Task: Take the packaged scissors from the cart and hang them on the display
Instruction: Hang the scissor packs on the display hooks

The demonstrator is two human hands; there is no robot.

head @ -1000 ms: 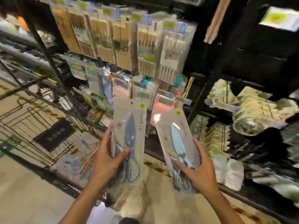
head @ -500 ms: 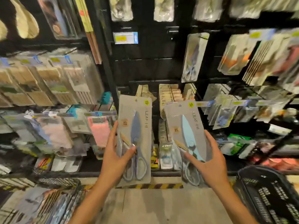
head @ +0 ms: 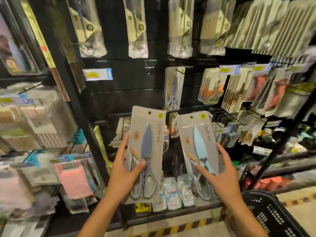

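Left hand (head: 125,175) grips the purple scissors pack (head: 145,154), right hand (head: 222,177) the blue pack (head: 199,156), both upright at frame centre, hang-holes topmost for the pegs.

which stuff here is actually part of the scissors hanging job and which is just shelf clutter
Part of the job:
- left hand holding the purple scissors pack
- right hand holding the light blue scissors pack
- matching scissors pack already hanging on the display

Just there:
- pink cloth pack
- orange-handled tool packs
- black basket
- price tag
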